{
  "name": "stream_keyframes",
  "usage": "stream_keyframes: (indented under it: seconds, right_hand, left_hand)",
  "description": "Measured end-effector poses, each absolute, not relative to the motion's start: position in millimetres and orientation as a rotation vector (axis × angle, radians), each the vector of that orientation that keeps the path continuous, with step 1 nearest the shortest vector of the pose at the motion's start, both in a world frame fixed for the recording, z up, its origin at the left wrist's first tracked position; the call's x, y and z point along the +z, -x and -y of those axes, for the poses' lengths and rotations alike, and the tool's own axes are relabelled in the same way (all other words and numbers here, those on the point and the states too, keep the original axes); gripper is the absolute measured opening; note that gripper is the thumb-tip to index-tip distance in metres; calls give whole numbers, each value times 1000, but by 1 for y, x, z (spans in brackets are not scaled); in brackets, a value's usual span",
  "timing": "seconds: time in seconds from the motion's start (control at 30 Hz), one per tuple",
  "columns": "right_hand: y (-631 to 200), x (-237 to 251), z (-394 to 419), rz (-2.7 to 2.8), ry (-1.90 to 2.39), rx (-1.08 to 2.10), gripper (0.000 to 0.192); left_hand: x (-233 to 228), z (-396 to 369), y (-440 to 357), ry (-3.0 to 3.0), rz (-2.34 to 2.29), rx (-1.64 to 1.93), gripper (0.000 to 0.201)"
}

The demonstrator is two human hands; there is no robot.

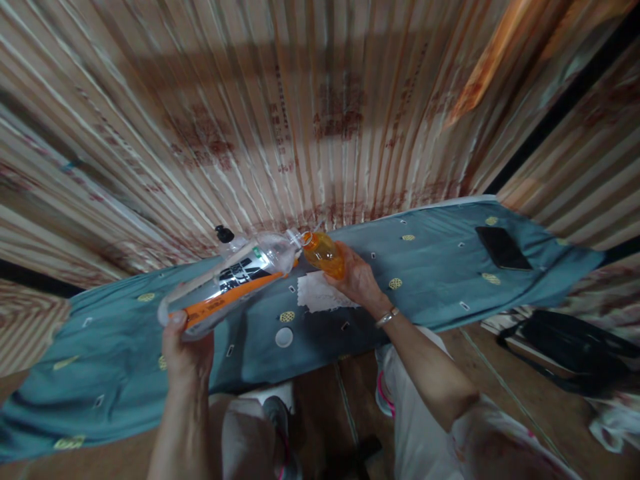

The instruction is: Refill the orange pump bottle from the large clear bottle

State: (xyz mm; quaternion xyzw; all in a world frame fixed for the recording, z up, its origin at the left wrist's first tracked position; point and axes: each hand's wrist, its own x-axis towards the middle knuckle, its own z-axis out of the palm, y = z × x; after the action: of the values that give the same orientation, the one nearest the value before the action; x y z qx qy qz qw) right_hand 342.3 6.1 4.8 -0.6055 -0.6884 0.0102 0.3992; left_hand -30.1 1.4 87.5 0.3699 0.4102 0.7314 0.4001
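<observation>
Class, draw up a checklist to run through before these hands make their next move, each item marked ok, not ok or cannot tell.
1. Left hand holding the large clear bottle near its base: ok.
2. Right hand gripping the orange bottle: ok.
3. Large clear bottle upright: not ok, tilted.
4. Bottle necks touching without a gap: cannot tell, blurred.
5. Phone away from both bottles: ok, farther right on the cloth.

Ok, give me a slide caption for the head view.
Left hand holds a clear plastic bottle, neck beside the translucent orange bottle in the right hand, over patterned teal cloth.
</observation>
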Motion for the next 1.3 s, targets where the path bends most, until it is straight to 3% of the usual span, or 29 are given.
stream_keyframes:
  seconds: [0.6, 1.1, 1.3]
  right_hand:
    - [-342, 4, -6, 1756, 1511, 24, 82]
    - [-340, 6, -5, 1750, 1531, 27, 83]
    - [-339, 4, -7, 1742, 1560, -5, 85]
  left_hand:
    - [81, 0, 40, -1008, -1045, 1798, 57]
    - [83, 1, 36, -960, -1054, 1822, 71]
    - [81, 0, 37, -1025, -1056, 1815, 59]
